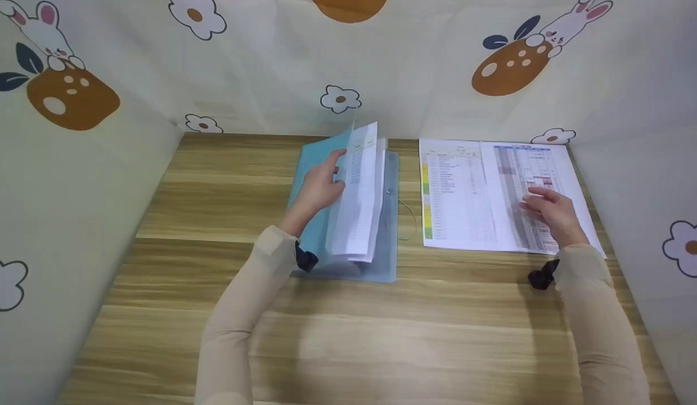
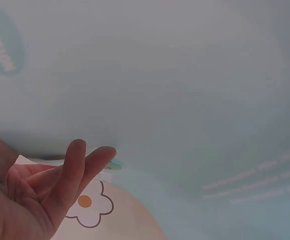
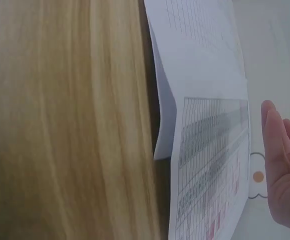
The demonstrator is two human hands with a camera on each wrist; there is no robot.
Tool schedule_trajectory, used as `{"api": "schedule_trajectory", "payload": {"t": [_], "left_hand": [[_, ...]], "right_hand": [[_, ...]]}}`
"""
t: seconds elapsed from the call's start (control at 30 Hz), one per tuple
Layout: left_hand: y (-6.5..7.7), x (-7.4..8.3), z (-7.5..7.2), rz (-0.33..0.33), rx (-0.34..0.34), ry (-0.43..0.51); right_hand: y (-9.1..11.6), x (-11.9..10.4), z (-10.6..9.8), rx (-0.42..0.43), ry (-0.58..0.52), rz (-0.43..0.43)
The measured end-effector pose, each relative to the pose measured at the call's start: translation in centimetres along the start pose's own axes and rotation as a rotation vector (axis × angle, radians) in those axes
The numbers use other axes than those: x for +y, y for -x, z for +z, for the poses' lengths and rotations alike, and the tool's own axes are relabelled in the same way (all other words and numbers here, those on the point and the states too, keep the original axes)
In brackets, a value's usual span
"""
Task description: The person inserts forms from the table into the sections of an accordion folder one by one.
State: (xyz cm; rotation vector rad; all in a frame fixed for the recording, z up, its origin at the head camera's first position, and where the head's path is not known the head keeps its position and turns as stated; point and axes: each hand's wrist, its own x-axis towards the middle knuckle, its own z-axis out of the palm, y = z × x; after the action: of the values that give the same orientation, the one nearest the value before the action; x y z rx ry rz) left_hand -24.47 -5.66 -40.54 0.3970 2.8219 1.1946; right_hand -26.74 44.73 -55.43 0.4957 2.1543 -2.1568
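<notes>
Blue folder (image 1: 320,233) partly open near the middle of the bench's (image 1: 438,332) back edge; its raised leaves (image 1: 356,219) bear print too small to read. Left hand (image 1: 321,188): index finger and thumb extended, spread apart beside the leaves; contact cannot be told. Right hand (image 1: 555,215): fingers loosely bent, holding nothing, above printed sheets (image 1: 463,219) near the back right corner, partly hiding their grid.

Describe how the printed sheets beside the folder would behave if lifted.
The printed sheets would probably flop: one edge bends in the right wrist view. They look light, being thin paper, and might slide apart, as nothing visibly binds them.
</notes>
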Motion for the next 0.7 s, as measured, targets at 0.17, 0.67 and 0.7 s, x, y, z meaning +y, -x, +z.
{"api": "schedule_trajectory", "payload": {"t": [0.17,0.67,0.7], "left_hand": [[0.1,0.1,0.0,-0.008,-0.009,0.001],[0.0,0.0,-0.1,0.014,0.001,-0.003],[0.0,0.0,-0.1,0.018,0.005,-0.008]], "right_hand": [[0.5,0.3,-2.2,0.059,-0.031,0.0],[1.6,1.5,-8.1,0.233,0.411,0.081],[1.6,1.6,-8.3,0.237,0.445,0.084]]}}
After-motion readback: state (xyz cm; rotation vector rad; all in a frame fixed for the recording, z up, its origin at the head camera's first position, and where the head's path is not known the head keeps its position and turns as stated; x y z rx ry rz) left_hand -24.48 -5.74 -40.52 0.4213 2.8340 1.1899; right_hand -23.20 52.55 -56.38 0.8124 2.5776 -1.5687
